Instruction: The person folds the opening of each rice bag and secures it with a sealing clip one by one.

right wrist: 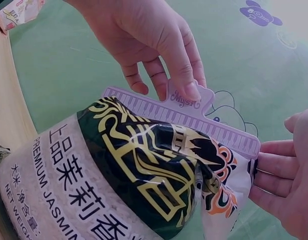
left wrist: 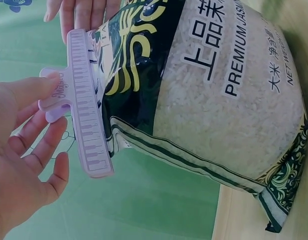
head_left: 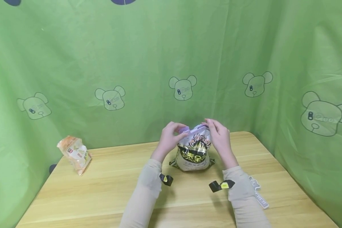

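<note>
Purple clip (left wrist: 84, 100) across top of rice bag (head_left: 193, 160), both hands at it.
Left hand (head_left: 167, 139) pinches clip tab; right hand (head_left: 221, 139) has fingers nearly straight, touching bag by clip's far end. Bag stands on table (head_left: 117, 190); orange-white packet (head_left: 77, 155) well left, pale clip (head_left: 261, 198) beside right sleeve (head_left: 239, 186).

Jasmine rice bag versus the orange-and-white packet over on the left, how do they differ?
The jasmine rice bag has a dark band with yellow characters, whereas the orange-and-white packet shows no such band. The rice bag looks bulkier than the packet. The left hand pinches a lilac piano-key clip at the rice bag's top, while no hand touches the packet. Both are printed, flexible packages on the table.
</note>
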